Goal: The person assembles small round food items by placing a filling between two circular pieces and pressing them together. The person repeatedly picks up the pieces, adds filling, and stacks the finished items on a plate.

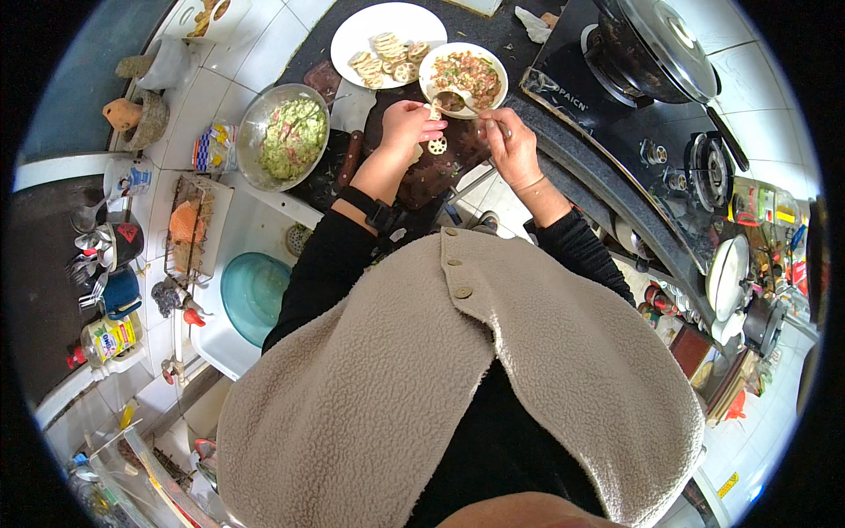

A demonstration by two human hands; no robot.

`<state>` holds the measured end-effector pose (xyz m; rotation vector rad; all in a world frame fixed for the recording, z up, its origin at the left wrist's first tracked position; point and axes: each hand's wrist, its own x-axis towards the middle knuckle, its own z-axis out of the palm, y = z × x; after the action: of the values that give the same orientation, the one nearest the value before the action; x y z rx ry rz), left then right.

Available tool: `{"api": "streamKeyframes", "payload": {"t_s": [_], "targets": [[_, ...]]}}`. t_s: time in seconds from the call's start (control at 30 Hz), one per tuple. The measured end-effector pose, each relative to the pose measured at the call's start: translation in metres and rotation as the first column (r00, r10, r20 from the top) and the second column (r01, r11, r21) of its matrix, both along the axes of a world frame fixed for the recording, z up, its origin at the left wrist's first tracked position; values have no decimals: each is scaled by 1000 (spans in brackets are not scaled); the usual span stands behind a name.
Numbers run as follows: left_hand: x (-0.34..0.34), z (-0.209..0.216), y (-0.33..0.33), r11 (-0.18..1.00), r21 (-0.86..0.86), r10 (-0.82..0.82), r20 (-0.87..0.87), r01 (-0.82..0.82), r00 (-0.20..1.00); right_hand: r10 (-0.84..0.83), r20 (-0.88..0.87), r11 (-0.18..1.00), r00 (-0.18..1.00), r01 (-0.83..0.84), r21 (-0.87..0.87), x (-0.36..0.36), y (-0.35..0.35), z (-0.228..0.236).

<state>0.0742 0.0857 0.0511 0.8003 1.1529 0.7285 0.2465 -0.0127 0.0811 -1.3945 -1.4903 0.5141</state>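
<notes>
My left hand (pixel 410 130) pinches a pale lotus root slice (pixel 435 113) beside the white bowl of minced meat filling (pixel 477 74). In my right hand (pixel 512 143) is a metal spoon (pixel 450 100), its tip at the bowl's near edge. Another holed lotus root slice (pixel 437 146) shows just below my left fingers, over the dark cutting board (pixel 421 187); whether it is held or lying there I cannot tell. Behind the hands, a white plate (pixel 352 33) carries stacked lotus root slices (pixel 385 56). A knife's wooden handle (pixel 350 157) lies left of my left hand.
A metal bowl (pixel 248 158) of green chopped mixture (pixel 293 139) stands at the left, near the sink (pixel 231 231) with a teal basin (pixel 255 295). On the right is a black gas stove (pixel 607 114) bearing a lidded pan (pixel 656 48). Sauce bottles and pot lids crowd the far right.
</notes>
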Motion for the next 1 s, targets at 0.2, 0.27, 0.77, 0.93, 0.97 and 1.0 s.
{"api": "streamKeyframes", "payload": {"t_s": [0.2, 0.27, 0.77, 0.93, 0.97, 1.0], "targets": [[-5, 14, 3, 999, -20, -24, 96, 26, 995, 21, 57, 998, 998, -25, 59, -9, -11, 16], [-5, 20, 5, 1000, -19, -10, 79, 12, 997, 48, 122, 992, 991, -61, 107, -8, -16, 22], [23, 27, 34, 996, -74, -3, 441, 40, 897, -73, -618, 994, 783, 110, 22, 28, -12, 26], [23, 22, 37, 983, -145, -23, 498, 109, 867, -101, -551, 994, 828, 108, -20, 41, -30, 26], [22, 21, 37, 978, -166, -25, 506, 127, 862, -101, -528, 994, 843, 102, -27, 41, -32, 26], [21, 20, 36, 976, -168, -38, 486, 136, 873, -112, -500, 994, 859, 104, -43, 40, -34, 26]]}}
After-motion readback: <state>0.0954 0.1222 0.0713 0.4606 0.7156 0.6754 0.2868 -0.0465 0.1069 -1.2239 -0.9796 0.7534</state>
